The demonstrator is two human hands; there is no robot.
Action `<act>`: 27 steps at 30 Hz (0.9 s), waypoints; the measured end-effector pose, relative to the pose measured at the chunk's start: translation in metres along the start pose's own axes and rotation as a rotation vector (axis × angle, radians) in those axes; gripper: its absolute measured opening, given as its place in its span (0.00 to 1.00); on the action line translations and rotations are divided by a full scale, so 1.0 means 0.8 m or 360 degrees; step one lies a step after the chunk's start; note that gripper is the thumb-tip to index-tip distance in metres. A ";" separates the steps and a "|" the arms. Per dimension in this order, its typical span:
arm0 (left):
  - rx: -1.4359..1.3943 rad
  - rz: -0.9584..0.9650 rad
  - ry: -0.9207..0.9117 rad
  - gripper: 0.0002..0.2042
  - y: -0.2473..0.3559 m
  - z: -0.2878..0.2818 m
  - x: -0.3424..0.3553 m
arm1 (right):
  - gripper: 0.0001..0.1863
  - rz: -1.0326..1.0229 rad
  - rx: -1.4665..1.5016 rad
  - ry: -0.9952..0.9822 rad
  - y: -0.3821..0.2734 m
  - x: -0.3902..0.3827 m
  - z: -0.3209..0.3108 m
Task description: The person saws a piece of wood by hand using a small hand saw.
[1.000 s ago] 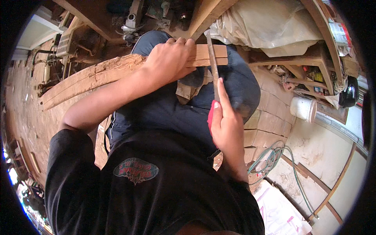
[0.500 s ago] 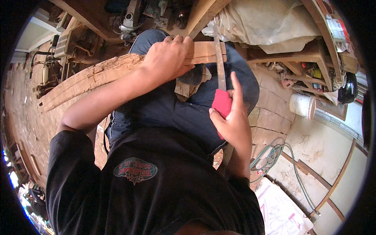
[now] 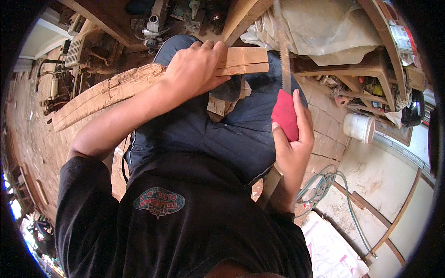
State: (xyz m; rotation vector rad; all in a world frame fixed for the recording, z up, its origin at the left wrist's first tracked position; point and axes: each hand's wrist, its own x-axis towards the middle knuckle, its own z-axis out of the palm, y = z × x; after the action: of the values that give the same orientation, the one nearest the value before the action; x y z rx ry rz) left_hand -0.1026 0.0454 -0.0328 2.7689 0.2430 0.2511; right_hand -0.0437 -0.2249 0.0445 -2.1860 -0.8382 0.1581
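A long, rough, slightly curved wooden beam [image 3: 106, 95] lies across my thighs, its squared end [image 3: 252, 60] to the right. Over the beam my left hand [image 3: 197, 65] is closed, fingers wrapped on its far edge and pressing it down. My right hand [image 3: 296, 132] grips the red handle of a handsaw [image 3: 285, 69]. The saw's thin, rusty blade points away from me, just right of the beam's end and apart from it. A faint line crosses the beam near that end. Part of the saw handle is hidden by my fingers.
Beyond my knees stands a wooden bench frame [image 3: 245, 18] with tools beneath it and a plastic sheet [image 3: 320, 32]. To the right are a white bucket [image 3: 359, 126] and a coiled green hose [image 3: 320, 185]. Machinery [image 3: 88, 51] sits at the far left.
My right hand has moved the saw to the right, from over the beam's end to beside it. My left hand stays on the beam, which has barely shifted.
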 end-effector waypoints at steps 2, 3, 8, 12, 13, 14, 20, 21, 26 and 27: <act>0.0001 0.0010 0.0004 0.28 0.001 -0.001 0.000 | 0.33 0.0183 0.0243 0.0089 -0.012 -0.003 0.010; 0.0010 -0.0004 -0.0023 0.28 0.002 -0.002 0.001 | 0.33 0.0361 0.0483 0.0178 -0.016 -0.004 0.013; 0.0028 0.0004 -0.0058 0.28 0.001 -0.002 0.001 | 0.34 -0.0032 0.0122 0.0011 -0.006 -0.005 0.014; 0.0016 0.0011 -0.0003 0.28 0.008 -0.001 -0.001 | 0.36 -0.0145 0.0082 -0.0061 -0.005 0.005 0.033; 0.0014 0.0011 -0.0011 0.28 0.009 -0.001 0.000 | 0.37 -0.0182 0.0057 -0.0066 -0.004 0.008 0.038; 0.0006 0.0012 -0.0010 0.28 0.008 0.000 0.000 | 0.37 -0.0186 0.0017 -0.0070 -0.005 0.011 0.042; 0.0010 0.0060 -0.0029 0.29 0.003 0.001 -0.003 | 0.38 -0.0203 -0.0016 -0.0062 -0.009 0.004 0.043; -0.0002 0.0081 0.0004 0.29 0.004 0.000 -0.003 | 0.38 -0.0208 -0.0013 -0.0066 -0.012 0.002 0.042; -0.0012 0.0073 -0.0033 0.29 0.003 -0.003 -0.001 | 0.37 -0.0183 -0.0008 -0.0091 -0.015 0.006 0.046; 0.0001 0.0053 -0.0034 0.29 0.001 -0.002 0.000 | 0.37 -0.0185 -0.0013 -0.0092 -0.017 0.006 0.047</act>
State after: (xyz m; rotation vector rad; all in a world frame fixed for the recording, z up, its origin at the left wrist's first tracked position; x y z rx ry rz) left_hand -0.1029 0.0448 -0.0308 2.7766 0.1918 0.2296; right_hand -0.0604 -0.1922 0.0288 -2.1425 -0.9973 0.1615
